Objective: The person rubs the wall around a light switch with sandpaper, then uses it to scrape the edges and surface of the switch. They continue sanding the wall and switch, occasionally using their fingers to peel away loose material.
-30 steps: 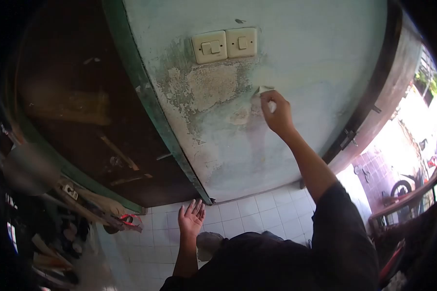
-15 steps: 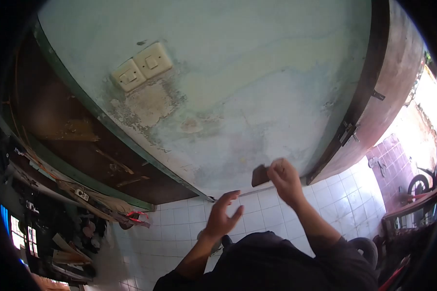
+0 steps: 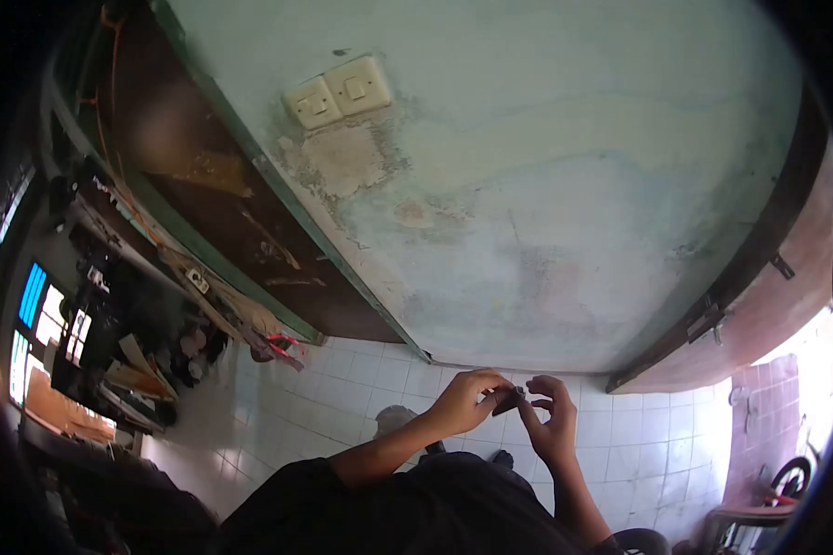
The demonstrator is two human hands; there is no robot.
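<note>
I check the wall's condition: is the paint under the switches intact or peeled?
Peeled: below the switches, the wall shows a bare patch.

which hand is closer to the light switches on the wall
Left. The left hand sits lower and slightly right of the switches; the right hand is farther right and lower. Both pinch a small dark piece, well below the switches.

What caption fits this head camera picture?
Both hands, left hand and right hand, pinch a small dark piece below a peeling pale-green wall.
</note>
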